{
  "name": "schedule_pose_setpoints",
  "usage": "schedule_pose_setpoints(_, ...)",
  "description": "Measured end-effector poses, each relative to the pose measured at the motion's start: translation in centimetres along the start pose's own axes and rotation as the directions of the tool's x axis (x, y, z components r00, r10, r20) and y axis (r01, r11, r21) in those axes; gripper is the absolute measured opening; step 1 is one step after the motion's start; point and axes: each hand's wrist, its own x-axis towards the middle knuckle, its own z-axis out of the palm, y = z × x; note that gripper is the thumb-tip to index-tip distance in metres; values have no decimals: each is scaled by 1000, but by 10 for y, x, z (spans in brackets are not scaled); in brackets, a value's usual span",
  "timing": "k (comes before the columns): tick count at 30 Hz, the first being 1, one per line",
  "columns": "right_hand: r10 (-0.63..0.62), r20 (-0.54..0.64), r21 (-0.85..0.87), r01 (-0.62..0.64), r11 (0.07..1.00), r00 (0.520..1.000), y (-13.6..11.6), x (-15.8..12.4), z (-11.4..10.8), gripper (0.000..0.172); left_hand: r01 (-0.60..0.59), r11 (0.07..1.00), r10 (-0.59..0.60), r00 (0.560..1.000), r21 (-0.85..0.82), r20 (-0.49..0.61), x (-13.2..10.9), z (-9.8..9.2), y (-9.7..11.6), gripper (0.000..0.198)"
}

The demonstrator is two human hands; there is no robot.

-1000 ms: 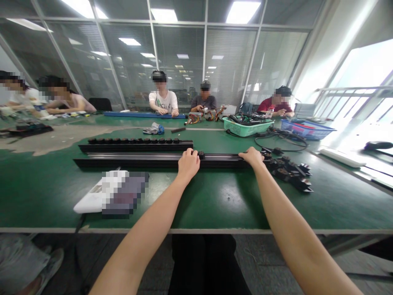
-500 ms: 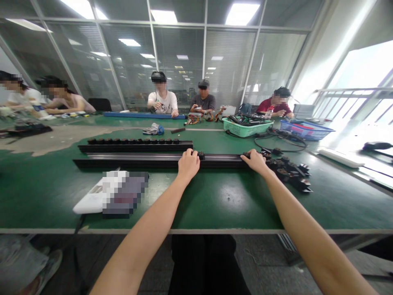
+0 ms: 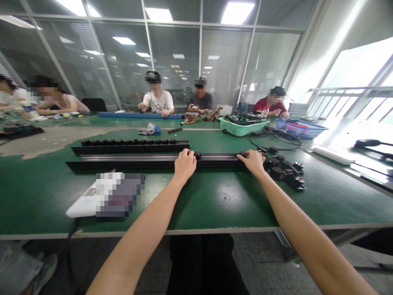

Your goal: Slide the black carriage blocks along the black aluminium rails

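A black rail (image 3: 138,164) lay parallel to the bench's near edge (image 3: 221,231), the left hand (image 3: 185,165) curled over it, the right hand (image 3: 254,161), half closed, pinching a block (image 3: 243,154).

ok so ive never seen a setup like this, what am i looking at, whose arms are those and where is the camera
There is no machine here: the arms belong to a person working bare-handed. The camera is worn on that person's head, looking forward and down.

On the green table, the left hand rests on a long black rail, fingers curled over its top. The right hand is near the rail's right end, its fingers at a small black piece; whether it grips that is hard to tell.

Behind lies another black rail topped with a row of dark knobs. A pile of black parts lies to the right. Farther back are a green basket and a blue basket.
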Motion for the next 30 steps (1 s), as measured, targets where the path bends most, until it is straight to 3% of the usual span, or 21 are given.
schedule_pose_setpoints(10,-28,-51,49,31,998,998,7,4,4,42,-1,1000,1,1000,5,7,-1,-3,0,33)
schedule_pose_setpoints(30,-65,-91,39,69,997,994,16,9,9,54,-10,1000,10,1000,8,-1,0,-1,-1,32)
